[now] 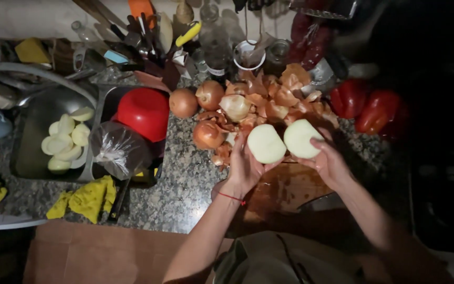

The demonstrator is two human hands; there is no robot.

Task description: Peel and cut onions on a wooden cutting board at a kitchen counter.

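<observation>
Granite desk (179, 194) lying beside sink (38, 131); left hand (245, 168) fingers grasping peeled onion half (266, 143); right hand (329, 160) fingers gripping second half (300, 138); onion skins (274, 97) piling toward back edge.

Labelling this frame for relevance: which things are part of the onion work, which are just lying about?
In use:
left hand with onion half
right hand with second onion half
unpeeled onions
onion skins
peeled halves in the sink
cutting board

Lying about:
red bowl
red peppers
yellow cloth
utensil holder
</observation>
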